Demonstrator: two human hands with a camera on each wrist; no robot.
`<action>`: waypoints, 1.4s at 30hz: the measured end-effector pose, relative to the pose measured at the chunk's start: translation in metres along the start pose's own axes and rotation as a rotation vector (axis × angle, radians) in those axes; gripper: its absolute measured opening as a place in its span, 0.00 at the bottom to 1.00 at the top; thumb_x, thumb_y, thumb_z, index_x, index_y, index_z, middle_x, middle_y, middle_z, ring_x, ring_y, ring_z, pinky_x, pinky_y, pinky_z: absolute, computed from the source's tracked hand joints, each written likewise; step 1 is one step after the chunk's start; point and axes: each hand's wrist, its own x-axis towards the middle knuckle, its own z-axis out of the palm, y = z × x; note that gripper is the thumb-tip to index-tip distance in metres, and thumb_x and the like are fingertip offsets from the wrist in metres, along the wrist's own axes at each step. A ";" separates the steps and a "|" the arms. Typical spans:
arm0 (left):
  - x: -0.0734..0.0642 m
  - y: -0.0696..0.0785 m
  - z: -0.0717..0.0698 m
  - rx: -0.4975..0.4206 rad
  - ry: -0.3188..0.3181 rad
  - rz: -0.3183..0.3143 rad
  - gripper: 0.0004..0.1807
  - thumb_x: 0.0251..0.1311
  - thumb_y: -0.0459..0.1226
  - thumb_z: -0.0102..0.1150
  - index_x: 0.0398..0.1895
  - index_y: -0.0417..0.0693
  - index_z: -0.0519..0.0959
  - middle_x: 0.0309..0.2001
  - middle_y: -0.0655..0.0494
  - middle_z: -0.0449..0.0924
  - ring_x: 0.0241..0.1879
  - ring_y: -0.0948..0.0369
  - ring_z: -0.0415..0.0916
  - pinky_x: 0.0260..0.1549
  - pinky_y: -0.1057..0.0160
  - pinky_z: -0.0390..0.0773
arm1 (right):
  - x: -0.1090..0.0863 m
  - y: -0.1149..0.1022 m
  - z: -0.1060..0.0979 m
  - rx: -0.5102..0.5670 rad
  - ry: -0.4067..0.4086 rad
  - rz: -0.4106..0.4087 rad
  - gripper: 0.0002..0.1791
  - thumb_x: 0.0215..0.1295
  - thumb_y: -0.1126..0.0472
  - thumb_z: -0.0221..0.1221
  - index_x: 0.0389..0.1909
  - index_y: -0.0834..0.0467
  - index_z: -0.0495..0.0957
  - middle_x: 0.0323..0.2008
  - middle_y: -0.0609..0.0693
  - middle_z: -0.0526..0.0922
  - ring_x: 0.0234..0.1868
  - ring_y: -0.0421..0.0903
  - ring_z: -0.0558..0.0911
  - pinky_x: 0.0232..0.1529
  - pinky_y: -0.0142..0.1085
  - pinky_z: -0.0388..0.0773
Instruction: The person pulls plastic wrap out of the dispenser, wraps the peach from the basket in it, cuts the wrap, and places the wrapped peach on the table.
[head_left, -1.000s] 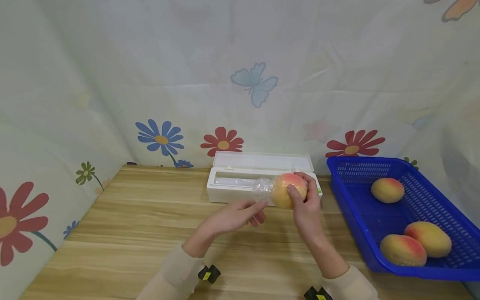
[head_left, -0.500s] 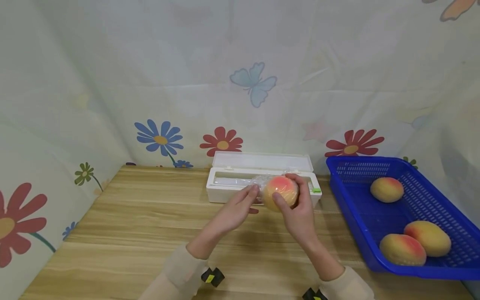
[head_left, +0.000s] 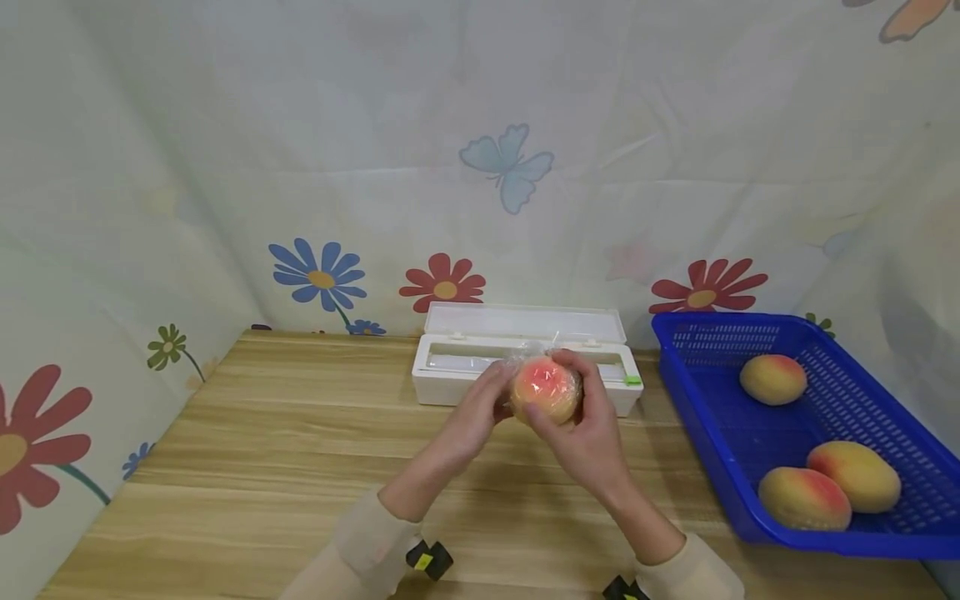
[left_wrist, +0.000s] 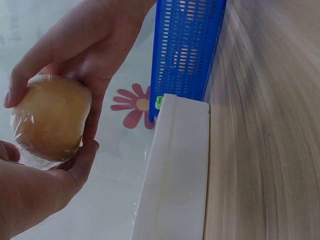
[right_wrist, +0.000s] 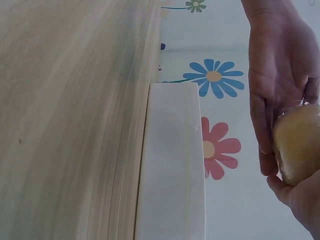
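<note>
A yellow mango [head_left: 545, 390] with a red blush is wrapped in clear cling film, held above the table in front of the white film box. My right hand [head_left: 588, 446] grips it from the right, thumb across the near side. My left hand [head_left: 467, 425] cups its left end, fingers on the film. In the left wrist view the mango [left_wrist: 52, 117] sits between both hands, with loose film [left_wrist: 37, 161] bunched by the left fingers. The right wrist view shows the left hand [right_wrist: 280, 75] against the mango [right_wrist: 300, 145].
The white cling film box [head_left: 450, 390] stands behind the hands, its clear lid [head_left: 525, 321] raised. On the right, a blue plastic basket [head_left: 720, 467] holds three mangoes [head_left: 774, 380]. A flower-patterned cloth [head_left: 375, 167] hangs behind the wooden table [head_left: 262, 467].
The right hand has brought the mango leftward, turning it so its red side faces up. The left hand has closed in from the film tail to the mango's left end.
</note>
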 end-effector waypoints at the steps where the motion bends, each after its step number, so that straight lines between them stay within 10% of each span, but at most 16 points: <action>1: 0.000 0.001 0.000 -0.011 0.011 -0.002 0.27 0.83 0.47 0.29 0.74 0.44 0.64 0.65 0.46 0.69 0.62 0.52 0.72 0.63 0.53 0.72 | 0.000 0.000 0.000 -0.019 -0.012 -0.015 0.39 0.60 0.73 0.70 0.69 0.60 0.64 0.64 0.55 0.70 0.60 0.52 0.75 0.57 0.33 0.77; 14: -0.004 0.005 -0.007 0.125 0.026 0.087 0.27 0.80 0.42 0.29 0.77 0.54 0.66 0.71 0.54 0.67 0.68 0.56 0.66 0.68 0.50 0.65 | 0.001 0.002 0.000 -0.387 -0.039 -0.255 0.44 0.51 0.60 0.78 0.69 0.53 0.70 0.67 0.49 0.75 0.66 0.50 0.72 0.61 0.53 0.74; 26: -0.006 0.005 -0.007 0.309 0.048 0.173 0.21 0.79 0.41 0.36 0.68 0.47 0.68 0.75 0.59 0.64 0.72 0.57 0.61 0.69 0.48 0.64 | 0.002 -0.002 -0.004 -0.355 -0.157 -0.275 0.44 0.49 0.61 0.81 0.68 0.60 0.71 0.68 0.55 0.73 0.64 0.54 0.77 0.51 0.45 0.82; 32: -0.006 0.000 -0.007 0.318 0.044 0.201 0.24 0.79 0.52 0.45 0.68 0.49 0.64 0.62 0.49 0.74 0.55 0.54 0.76 0.52 0.52 0.80 | 0.004 -0.001 -0.005 -0.344 -0.196 -0.376 0.39 0.63 0.43 0.70 0.68 0.61 0.72 0.66 0.57 0.75 0.65 0.55 0.75 0.61 0.39 0.76; 42: -0.005 0.004 -0.003 0.273 0.127 0.246 0.22 0.82 0.48 0.41 0.62 0.47 0.80 0.58 0.53 0.77 0.60 0.56 0.74 0.61 0.51 0.74 | 0.005 -0.001 -0.002 -0.313 -0.279 -0.575 0.34 0.69 0.46 0.66 0.68 0.62 0.73 0.68 0.68 0.62 0.69 0.62 0.64 0.63 0.54 0.72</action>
